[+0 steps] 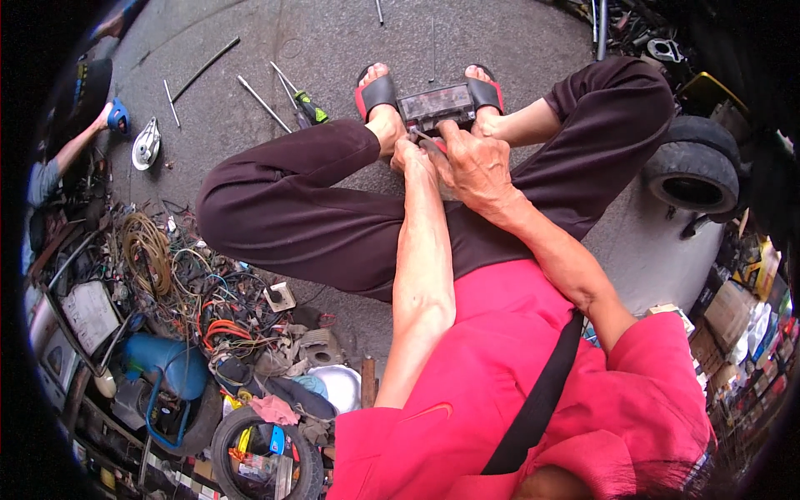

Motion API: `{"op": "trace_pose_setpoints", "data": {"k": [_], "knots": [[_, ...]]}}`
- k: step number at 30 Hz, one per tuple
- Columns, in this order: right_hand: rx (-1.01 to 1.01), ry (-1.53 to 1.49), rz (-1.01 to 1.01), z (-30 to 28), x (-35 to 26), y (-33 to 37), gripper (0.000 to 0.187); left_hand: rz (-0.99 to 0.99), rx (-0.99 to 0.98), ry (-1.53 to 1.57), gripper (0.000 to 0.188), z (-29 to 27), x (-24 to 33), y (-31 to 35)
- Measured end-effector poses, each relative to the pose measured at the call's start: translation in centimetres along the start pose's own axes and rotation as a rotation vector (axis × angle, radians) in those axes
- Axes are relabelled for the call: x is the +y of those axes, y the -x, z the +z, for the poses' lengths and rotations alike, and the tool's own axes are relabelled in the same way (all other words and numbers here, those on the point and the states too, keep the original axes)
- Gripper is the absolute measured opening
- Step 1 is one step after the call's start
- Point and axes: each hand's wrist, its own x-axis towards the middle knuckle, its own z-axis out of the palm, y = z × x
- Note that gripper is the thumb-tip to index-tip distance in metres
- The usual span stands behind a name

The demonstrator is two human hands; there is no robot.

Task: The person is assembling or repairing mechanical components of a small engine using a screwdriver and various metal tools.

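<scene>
A dark box with a see-through casing (pixel 435 105) sits on the grey floor (pixel 517 50) between the person's two sandalled feet; smoky shapes show through its wall, too dim to name. The left hand (pixel 412 156) is at the box's near left corner, fingers bent, and I cannot tell whether its grip is closed on anything. The right hand (pixel 478 162) is just beside it at the near edge, fingers curled; a slim grey piece with a bit of red shows between the hands, but whether the right grip is closed on it cannot be told.

Beyond the left knee lie a green-handled screwdriver (pixel 310 108) and some metal rods, with a round silver part (pixel 146 144) farther left.

At the lower left, a tyre (pixel 312 467) lies flat and serves as a holder: inside its ring are a yellow piece (pixel 244 439), a blue piece (pixel 277 437) and pale packets. Near it stands a white basin (pixel 340 387), a pink cloth (pixel 273 409) close by. A blue tank (pixel 179 367) lies farther left, its inside hidden. Above it, a coil of tan hose (pixel 133 250) rests among tangled wires.

On the right, stacked tyres (pixel 685 158) stand near the knee, and a brown cardboard box (pixel 729 312) sits beside a white bag; their contents cannot be seen.
</scene>
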Motion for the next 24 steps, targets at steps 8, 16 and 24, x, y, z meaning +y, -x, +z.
{"op": "trace_pose_setpoints", "data": {"k": [8, 16, 24], "knots": [[0.003, -0.091, 0.031, -0.8, -0.8, -0.2, 0.028, 0.054, 0.028, -0.041, 0.019, -0.6, 2.1, 0.9], [0.084, -0.113, -0.026, -0.1, -0.1, -0.4, 0.025, 0.090, 0.032, -0.102, 0.020, 0.1, 3.5, 0.8], [0.086, -0.087, -0.069, -0.2, -0.3, -0.6, 0.021, 0.102, 0.041, -0.131, 0.021, 0.4, 3.7, 1.1]]}}
